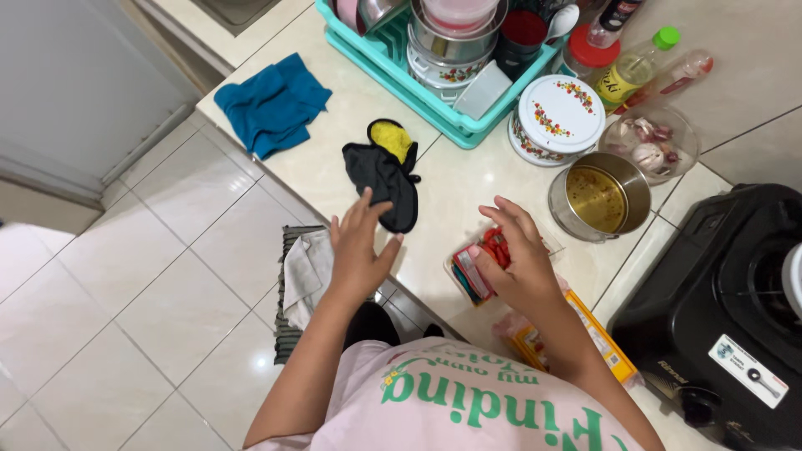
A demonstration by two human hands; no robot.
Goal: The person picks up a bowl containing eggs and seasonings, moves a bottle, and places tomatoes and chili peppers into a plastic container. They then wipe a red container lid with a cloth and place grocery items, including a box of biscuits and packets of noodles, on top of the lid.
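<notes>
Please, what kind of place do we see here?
Most likely a home kitchen: a teal dish rack full of washed bowls, a black gas stove, and a steel pot stand on a tiled counter.

Your left hand [357, 249] hovered palm down with its fingers spread and slightly lifted, the wrist straight and the bare forearm running back toward your body. Your right hand [520, 260] was curled, fingers bent downward and drawn together at the tips, its forearm angled in from the right.
</notes>
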